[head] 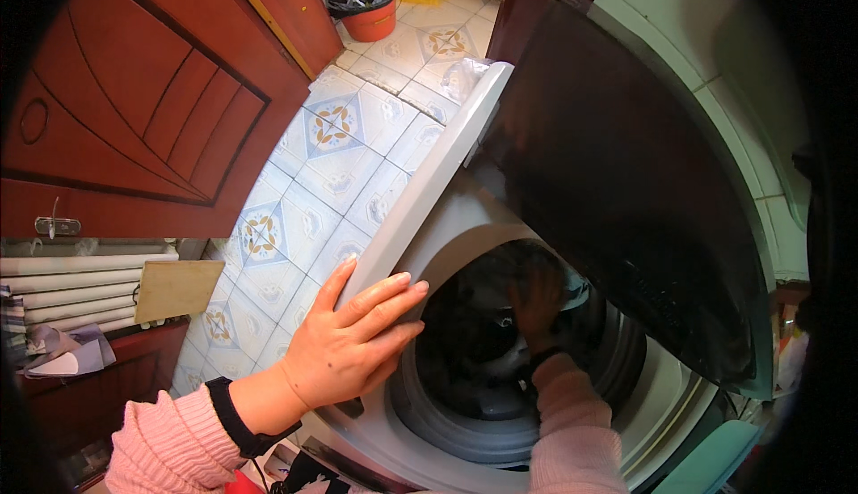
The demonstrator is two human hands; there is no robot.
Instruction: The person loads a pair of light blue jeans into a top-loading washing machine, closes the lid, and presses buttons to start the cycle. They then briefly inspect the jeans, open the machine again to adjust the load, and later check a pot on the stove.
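A top-loading washing machine (429,179) stands before me, its dark, glossy lid (623,179) raised on the right. My left hand (365,333) lies on the light rim of the machine, thumb on the outer edge and fingers spread over the inner side, gripping nothing. Down inside the dark drum (469,360) is my right hand (538,296), in shadow, close to a light-blue cloth (576,289). Dark laundry seems to lie below it. Whether the fingers hold any of it cannot be made out. Both wrists wear black bands.
At the left a red-brown door (154,105) stands over the tiled floor (342,159). An orange bucket (371,21) with a black liner is beyond the doorway. White rolls or pipes (74,283) and a wooden board (177,289) are at lower left; a tiled wall is at right.
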